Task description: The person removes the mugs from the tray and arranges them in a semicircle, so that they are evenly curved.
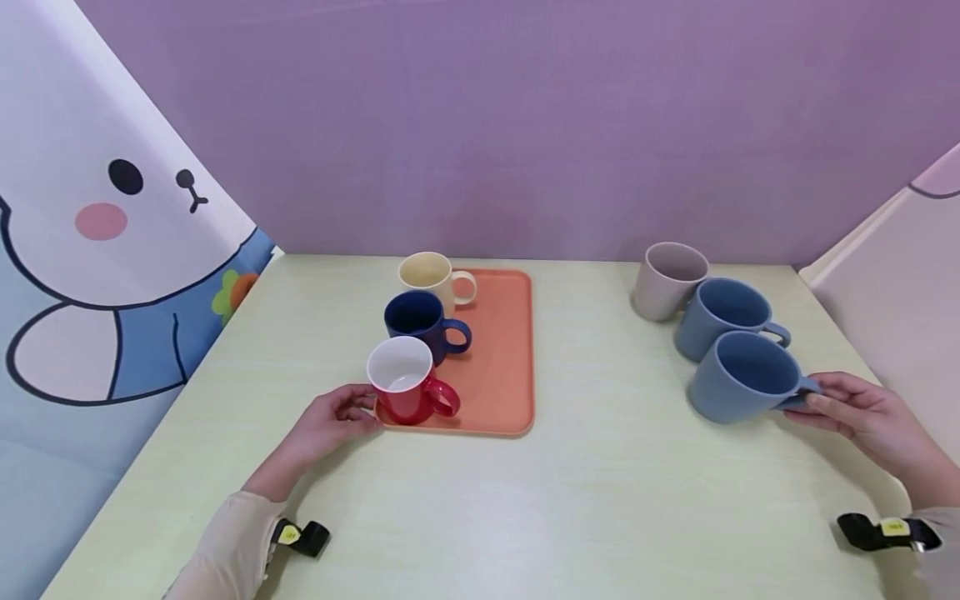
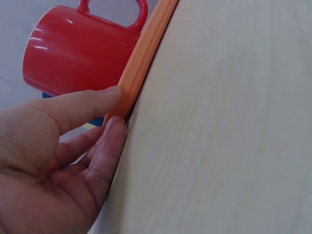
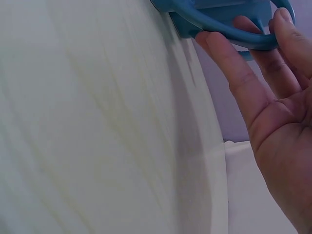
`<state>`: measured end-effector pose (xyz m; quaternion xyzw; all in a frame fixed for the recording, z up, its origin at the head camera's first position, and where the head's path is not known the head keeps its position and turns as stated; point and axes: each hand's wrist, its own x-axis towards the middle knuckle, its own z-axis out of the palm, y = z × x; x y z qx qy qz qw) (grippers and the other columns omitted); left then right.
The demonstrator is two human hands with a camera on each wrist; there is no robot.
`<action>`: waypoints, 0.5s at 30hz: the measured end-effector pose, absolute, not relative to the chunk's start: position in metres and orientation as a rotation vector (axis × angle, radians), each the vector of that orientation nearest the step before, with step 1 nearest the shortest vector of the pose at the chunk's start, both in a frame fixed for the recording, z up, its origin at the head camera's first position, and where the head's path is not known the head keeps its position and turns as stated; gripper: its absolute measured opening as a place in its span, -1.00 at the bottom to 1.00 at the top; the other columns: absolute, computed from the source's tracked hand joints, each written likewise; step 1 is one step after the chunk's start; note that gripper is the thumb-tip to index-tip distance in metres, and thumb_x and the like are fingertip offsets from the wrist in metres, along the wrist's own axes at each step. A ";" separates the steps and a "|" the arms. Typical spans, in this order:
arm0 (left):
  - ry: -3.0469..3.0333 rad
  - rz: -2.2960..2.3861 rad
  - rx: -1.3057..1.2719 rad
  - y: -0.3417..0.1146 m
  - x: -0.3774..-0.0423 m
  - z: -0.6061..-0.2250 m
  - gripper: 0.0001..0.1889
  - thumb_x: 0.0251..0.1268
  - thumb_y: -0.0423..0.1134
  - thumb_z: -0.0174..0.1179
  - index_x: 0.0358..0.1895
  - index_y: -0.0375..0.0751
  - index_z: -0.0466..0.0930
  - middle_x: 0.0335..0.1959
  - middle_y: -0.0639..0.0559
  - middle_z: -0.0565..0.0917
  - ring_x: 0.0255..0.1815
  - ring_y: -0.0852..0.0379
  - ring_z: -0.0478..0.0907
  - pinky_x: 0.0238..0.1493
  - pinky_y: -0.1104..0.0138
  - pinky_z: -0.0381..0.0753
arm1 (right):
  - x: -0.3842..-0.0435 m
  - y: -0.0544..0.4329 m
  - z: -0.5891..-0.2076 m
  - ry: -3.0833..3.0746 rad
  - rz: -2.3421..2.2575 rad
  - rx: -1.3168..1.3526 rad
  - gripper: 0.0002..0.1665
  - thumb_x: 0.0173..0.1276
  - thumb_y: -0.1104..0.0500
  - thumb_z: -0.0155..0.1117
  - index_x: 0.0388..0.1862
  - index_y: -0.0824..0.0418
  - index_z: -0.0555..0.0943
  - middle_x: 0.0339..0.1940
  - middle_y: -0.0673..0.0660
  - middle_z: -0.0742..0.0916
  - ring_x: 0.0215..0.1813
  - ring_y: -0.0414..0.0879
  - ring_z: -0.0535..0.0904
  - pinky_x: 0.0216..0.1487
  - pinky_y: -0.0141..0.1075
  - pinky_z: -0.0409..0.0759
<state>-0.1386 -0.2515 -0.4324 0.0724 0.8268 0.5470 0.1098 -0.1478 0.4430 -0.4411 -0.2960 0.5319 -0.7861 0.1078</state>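
An orange tray (image 1: 495, 367) lies on the table, with a red mug (image 1: 405, 392), a navy mug (image 1: 420, 321) and a cream mug (image 1: 431, 275) lined up along its left side. At the tray's near left corner, my left hand (image 1: 341, 417) pinches the rim (image 2: 127, 90) between thumb and fingers, beside the red mug. On the right, my right hand (image 1: 870, 412) holds the nearer blue mug (image 1: 738, 392) by its handle (image 3: 229, 31), thumb above and fingers below. That mug tilts slightly and overlaps a second blue mug (image 1: 693, 325) behind it.
A grey mug (image 1: 660, 292) stands behind the blue mugs, at the back right. A purple cloth (image 1: 487, 125) rises along the table's far edge. Printed fabric (image 1: 97, 275) borders the left side and a pale cloth (image 1: 900, 275) the right.
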 end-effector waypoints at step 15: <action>2.433 1.611 0.205 -0.252 -0.138 -0.433 -0.47 0.26 -0.49 0.30 0.27 -0.58 0.37 0.04 -0.35 0.58 -0.10 -0.07 0.61 -0.11 0.45 0.62 | -0.144 0.442 -0.442 1.590 -2.371 -0.846 -0.44 0.42 0.71 -0.36 0.21 0.52 0.48 0.11 0.30 0.69 0.09 0.09 0.67 0.05 -0.19 0.60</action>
